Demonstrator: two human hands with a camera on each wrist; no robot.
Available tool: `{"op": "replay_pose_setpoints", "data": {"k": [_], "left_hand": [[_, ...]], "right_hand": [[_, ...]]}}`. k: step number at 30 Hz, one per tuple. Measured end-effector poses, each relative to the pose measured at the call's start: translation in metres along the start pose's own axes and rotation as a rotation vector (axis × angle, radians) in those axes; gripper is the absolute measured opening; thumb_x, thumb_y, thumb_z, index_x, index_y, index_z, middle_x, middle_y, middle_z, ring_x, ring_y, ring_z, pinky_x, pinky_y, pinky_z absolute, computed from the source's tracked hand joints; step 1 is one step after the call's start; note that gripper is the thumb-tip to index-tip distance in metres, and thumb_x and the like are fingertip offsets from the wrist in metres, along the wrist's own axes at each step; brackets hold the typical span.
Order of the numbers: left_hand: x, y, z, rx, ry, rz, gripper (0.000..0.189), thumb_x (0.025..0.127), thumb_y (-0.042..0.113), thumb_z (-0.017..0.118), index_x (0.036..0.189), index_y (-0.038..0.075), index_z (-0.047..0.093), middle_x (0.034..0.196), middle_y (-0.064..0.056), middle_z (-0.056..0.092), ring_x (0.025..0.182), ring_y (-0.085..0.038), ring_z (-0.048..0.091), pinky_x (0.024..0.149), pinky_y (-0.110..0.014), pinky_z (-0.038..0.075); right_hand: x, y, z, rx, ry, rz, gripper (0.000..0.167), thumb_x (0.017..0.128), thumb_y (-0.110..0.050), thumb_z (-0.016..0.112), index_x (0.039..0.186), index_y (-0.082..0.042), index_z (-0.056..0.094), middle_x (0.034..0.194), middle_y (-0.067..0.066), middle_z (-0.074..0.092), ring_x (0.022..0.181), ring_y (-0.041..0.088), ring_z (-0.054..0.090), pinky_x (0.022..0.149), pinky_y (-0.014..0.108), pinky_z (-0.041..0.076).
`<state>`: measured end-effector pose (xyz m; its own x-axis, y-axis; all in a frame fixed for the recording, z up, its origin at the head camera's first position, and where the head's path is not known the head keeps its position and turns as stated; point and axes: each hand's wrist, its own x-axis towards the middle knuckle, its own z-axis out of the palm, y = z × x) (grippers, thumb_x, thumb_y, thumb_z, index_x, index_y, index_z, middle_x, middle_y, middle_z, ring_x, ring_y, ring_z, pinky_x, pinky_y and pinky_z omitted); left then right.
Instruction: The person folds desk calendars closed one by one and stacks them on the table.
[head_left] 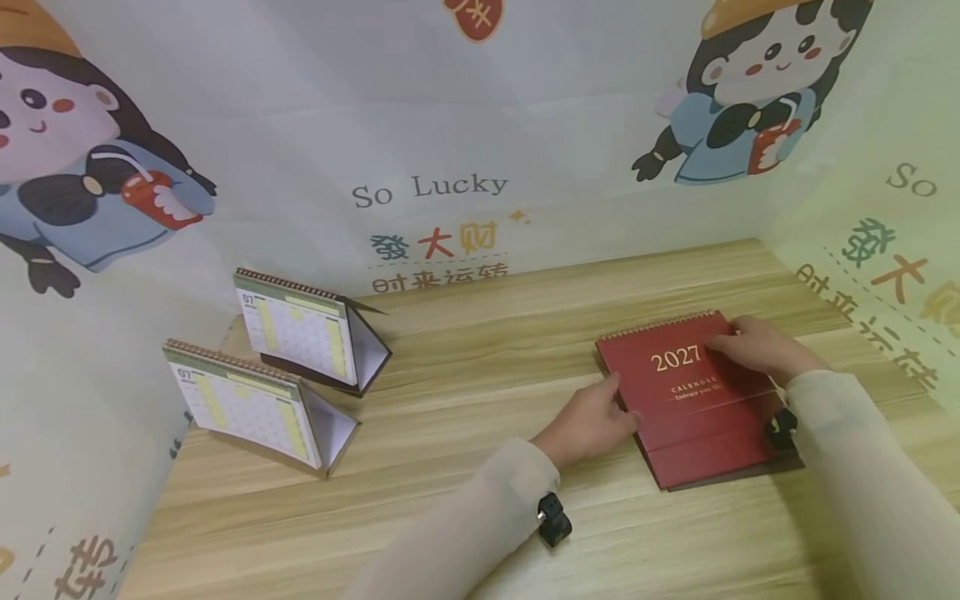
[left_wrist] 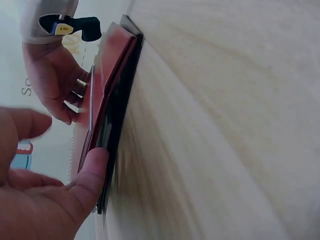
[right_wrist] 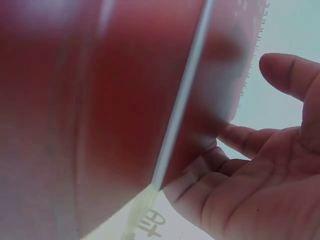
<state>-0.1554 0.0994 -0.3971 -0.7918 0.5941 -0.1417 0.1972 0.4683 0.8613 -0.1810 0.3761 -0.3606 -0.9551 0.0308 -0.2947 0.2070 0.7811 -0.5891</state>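
A red 2027 desk calendar [head_left: 712, 433] lies nearly flat on the table, its spiral binding at the far edge. Beside its left edge is my left hand [head_left: 592, 421]. In the left wrist view the left thumb [left_wrist: 95, 167] touches the calendar's side, while the nearby fingers stay apart from it. My right hand [head_left: 765, 350] is at the upper right edge. Seen from the right wrist, its fingers [right_wrist: 200, 185] touch the red calendar's [right_wrist: 130, 100] edge and the thumb stands away. The underside of the calendar is hidden.
Two spiral desk calendars stand as tents at the left: one farther back [head_left: 296, 329], one nearer [head_left: 243, 408]. The wooden table [head_left: 480, 358] meets a printed cloth backdrop [head_left: 300, 125] at the back and both sides. A small black device [head_left: 553, 521] is on the left sleeve.
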Motion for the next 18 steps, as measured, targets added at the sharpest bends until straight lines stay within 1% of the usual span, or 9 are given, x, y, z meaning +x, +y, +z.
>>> {"op": "replay_pose_setpoints", "data": {"k": [1,4,5,7,9,14,17,18], "left_hand": [[-0.0009,0.0007,0.0010,-0.005,-0.022,-0.007,0.073,0.098,0.021,0.063,0.156,0.001,0.023,0.069,0.003,0.059,0.052,-0.006,0.047,0.049,-0.021,0.041],[-0.0025,0.0024,0.0026,0.008,-0.072,-0.001,0.079,0.097,0.024,0.066,0.157,0.002,0.020,0.095,-0.001,0.068,0.070,-0.003,0.057,0.061,-0.020,0.047],[-0.0028,0.0029,0.0029,0.016,-0.082,0.000,0.080,0.096,0.026,0.067,0.157,0.002,0.020,0.105,-0.002,0.068,0.079,-0.003,0.059,0.067,-0.020,0.049],[-0.0029,0.0038,0.0029,0.033,-0.099,0.007,0.081,0.096,0.029,0.067,0.157,0.003,0.021,0.121,-0.006,0.065,0.093,-0.003,0.059,0.074,-0.020,0.050],[-0.0017,0.0046,0.0031,0.049,-0.109,0.011,0.080,0.096,0.031,0.067,0.157,0.004,0.022,0.125,-0.006,0.064,0.099,-0.003,0.059,0.077,-0.020,0.049],[0.0018,0.0046,0.0055,0.084,-0.115,0.030,0.076,0.097,0.031,0.065,0.155,0.001,0.026,0.130,-0.007,0.060,0.101,-0.005,0.057,0.081,-0.020,0.048],[0.0027,0.0029,0.0085,0.090,-0.116,0.039,0.071,0.098,0.028,0.063,0.154,-0.001,0.029,0.140,-0.008,0.054,0.109,-0.006,0.055,0.090,-0.019,0.046],[0.0025,0.0022,0.0092,0.086,-0.114,0.035,0.070,0.098,0.028,0.062,0.153,-0.001,0.030,0.140,-0.008,0.054,0.110,-0.005,0.054,0.091,-0.019,0.045]], "right_hand": [[-0.0002,0.0017,0.0004,0.002,-0.001,0.003,0.071,0.102,-0.031,0.047,0.138,0.027,0.025,0.128,0.044,0.042,0.115,0.052,0.048,0.099,0.063,0.039],[-0.0017,0.0056,0.0018,-0.001,0.002,0.006,0.071,0.102,-0.032,0.047,0.136,0.027,0.027,0.128,0.045,0.041,0.116,0.054,0.047,0.099,0.064,0.038],[-0.0025,0.0063,0.0018,0.000,0.002,0.009,0.072,0.102,-0.033,0.047,0.136,0.027,0.027,0.128,0.045,0.041,0.116,0.055,0.046,0.099,0.064,0.038],[-0.0045,0.0065,0.0011,-0.003,0.001,0.008,0.073,0.103,-0.034,0.046,0.136,0.027,0.027,0.130,0.045,0.040,0.119,0.056,0.044,0.101,0.065,0.036],[-0.0059,0.0067,-0.0003,-0.003,-0.002,0.009,0.074,0.103,-0.035,0.045,0.137,0.027,0.026,0.131,0.046,0.039,0.120,0.056,0.043,0.101,0.065,0.036],[-0.0069,0.0076,-0.0025,0.024,-0.030,0.024,0.078,0.103,-0.037,0.044,0.139,0.028,0.021,0.133,0.046,0.036,0.122,0.056,0.040,0.102,0.065,0.035],[-0.0072,0.0082,-0.0025,0.021,-0.051,0.025,0.079,0.103,-0.037,0.045,0.139,0.028,0.020,0.134,0.045,0.036,0.123,0.057,0.040,0.103,0.066,0.034],[-0.0072,0.0082,-0.0025,0.016,-0.055,0.023,0.079,0.103,-0.038,0.045,0.139,0.028,0.020,0.134,0.045,0.036,0.124,0.057,0.039,0.103,0.066,0.034]]}}
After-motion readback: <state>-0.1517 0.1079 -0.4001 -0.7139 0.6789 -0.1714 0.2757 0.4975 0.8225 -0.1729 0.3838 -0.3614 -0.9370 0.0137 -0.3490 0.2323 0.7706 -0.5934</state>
